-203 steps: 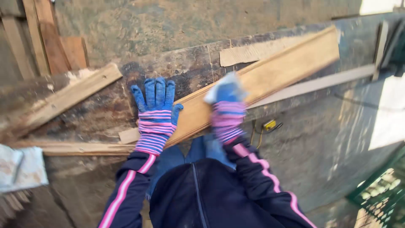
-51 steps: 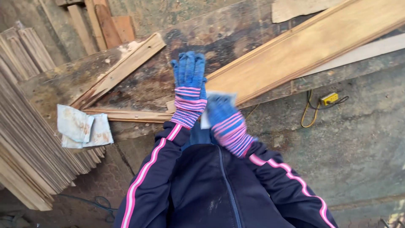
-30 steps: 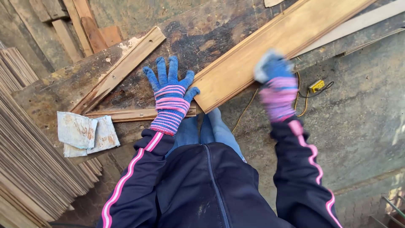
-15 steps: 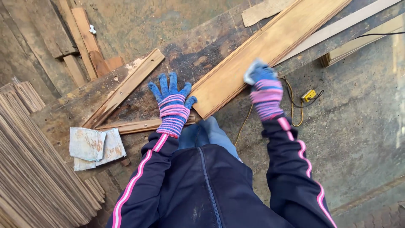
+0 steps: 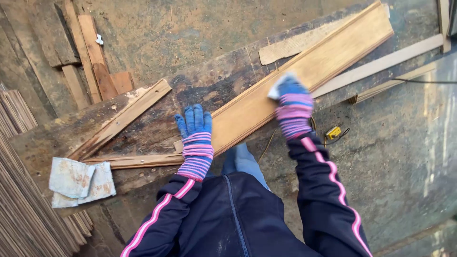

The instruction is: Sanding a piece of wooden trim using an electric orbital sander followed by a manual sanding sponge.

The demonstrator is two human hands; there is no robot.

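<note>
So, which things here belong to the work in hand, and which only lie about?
In use:
- left hand, flat by the plank's near end
- right hand, pressing a pale sanding sheet
- long light plank
- dark worktable

Lying about:
- folded used sheets
- yellow plug with cable
- stacked thin slats
- loose batten

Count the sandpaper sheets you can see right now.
3 at least: one pale sheet under the right hand on the long plank, and two worn sheets overlapping at the bench's left end. More could lie hidden beneath those.
</note>
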